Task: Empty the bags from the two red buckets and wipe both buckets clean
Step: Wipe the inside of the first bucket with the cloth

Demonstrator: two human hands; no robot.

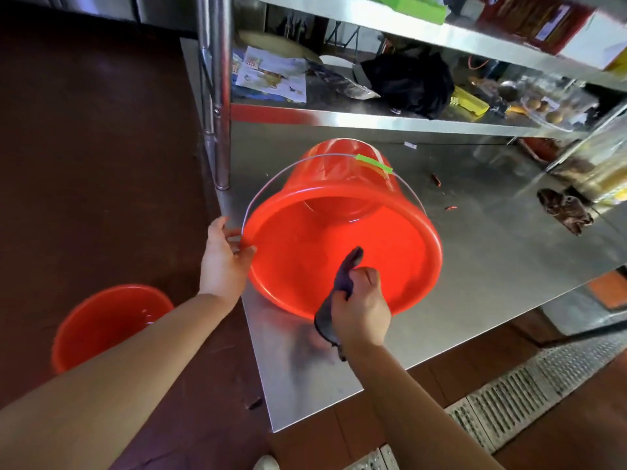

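A red bucket lies tilted on its side on the steel table, its mouth facing me and its wire handle with a green grip raised. My left hand holds the bucket's rim at the left. My right hand grips a dark cloth at the bucket's near rim; one end of the cloth points into the bucket, the other hangs below my wrist. A second red bucket stands upright on the floor at the lower left, partly hidden by my left forearm. The tilted bucket looks empty inside.
A brown rag and small red chilli bits lie on the table to the right. The shelf above holds a black bag, papers and food. A steel post stands at the table's left corner. A floor drain grate runs at the lower right.
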